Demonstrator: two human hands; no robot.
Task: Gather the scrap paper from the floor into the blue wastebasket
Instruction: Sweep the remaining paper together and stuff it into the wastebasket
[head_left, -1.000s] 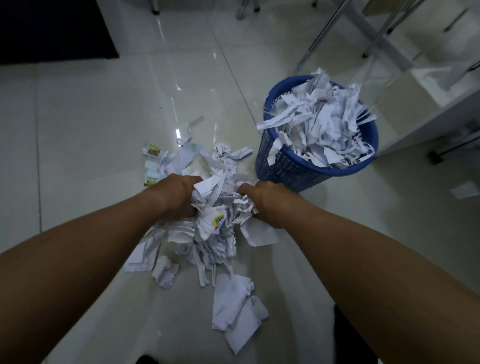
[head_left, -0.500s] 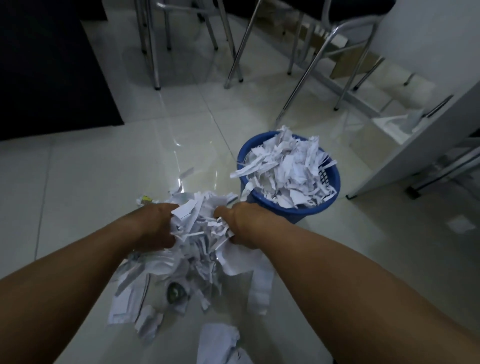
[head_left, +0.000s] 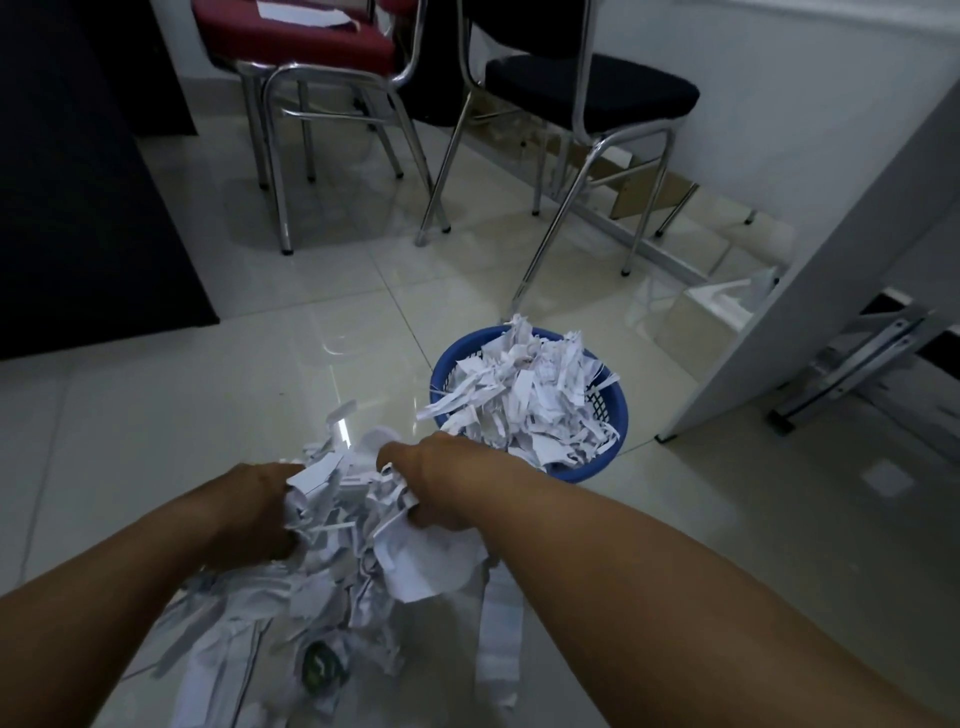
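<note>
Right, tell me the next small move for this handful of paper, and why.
Probably carry the bundle of white scrap paper, gripped by left hand and right hand, rightward over the round blue plastic wastebasket; it hangs just short of the rim.

Nothing written can be read here: no word, brand, number or sign. Some of the white torn paper scraps (head_left: 524, 395) heaped in the round blue plastic mesh wastebasket (head_left: 617, 415) carry faint grey rows, possibly lines of print, but they are too small and blurred to make out. Among the same kind of scraps lying on the pale glossy tiled floor (head_left: 182, 415), one bears a dark round greenish mark (head_left: 318, 669). It may be a logo or stamp, but no letters can be told in it.
</note>
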